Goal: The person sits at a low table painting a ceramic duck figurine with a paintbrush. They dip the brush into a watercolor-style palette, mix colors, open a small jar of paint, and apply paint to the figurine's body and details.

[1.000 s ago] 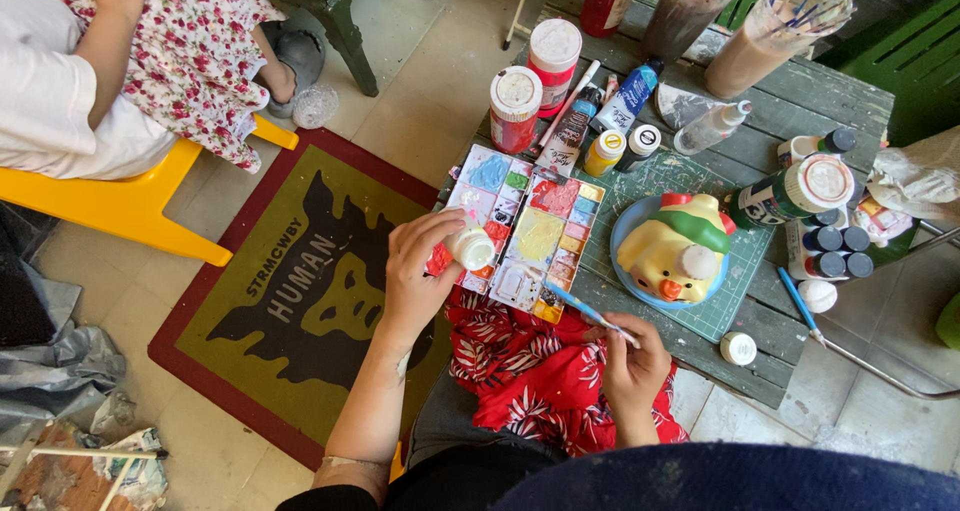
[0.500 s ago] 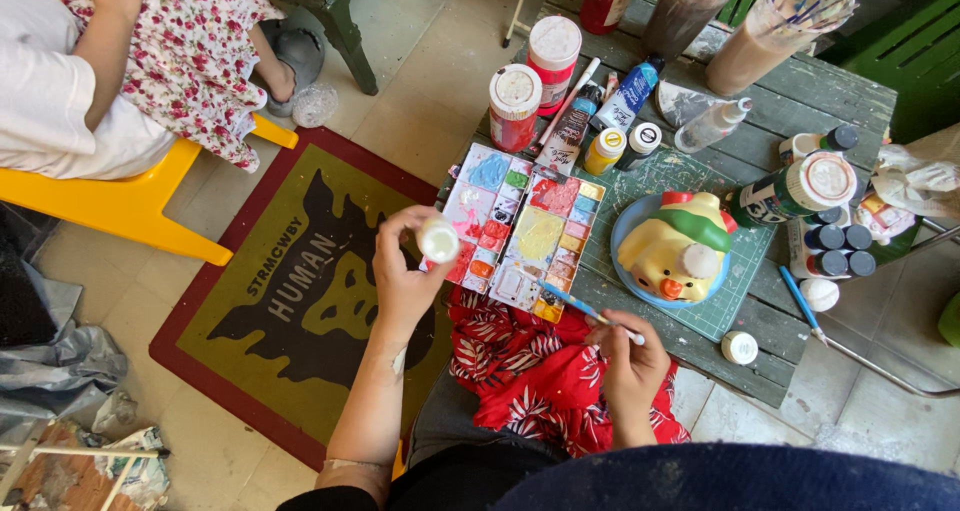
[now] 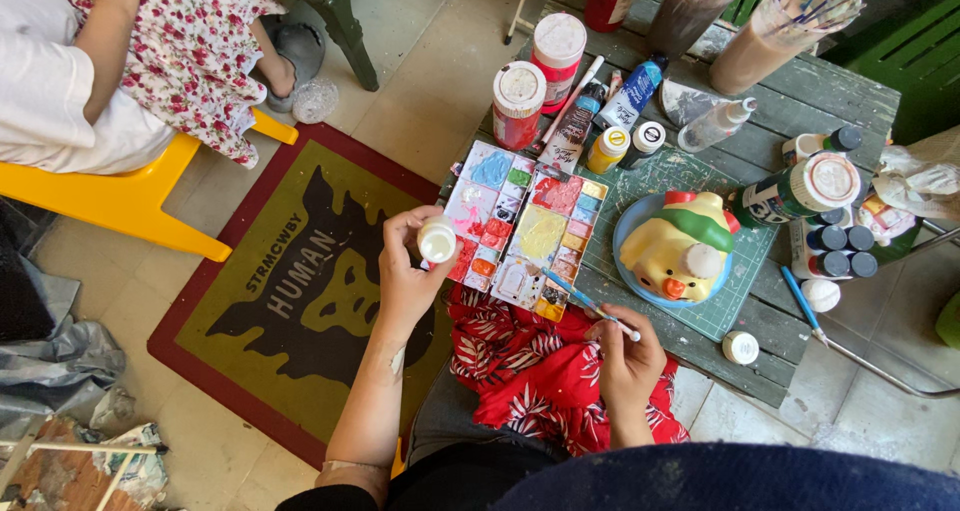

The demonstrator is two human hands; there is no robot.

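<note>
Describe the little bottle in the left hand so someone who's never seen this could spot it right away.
Start at the green wooden table and find the paint-stained palette at its near edge. Just left of it, the left hand holds a small white bottle above the rug, the only bottle off the table.

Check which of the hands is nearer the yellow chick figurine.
Right. The right hand, holding a paintbrush, sits just below-left of the yellow chick figurine. The left hand holds a small white paint bottle beyond the paint palette, farther away.
</note>
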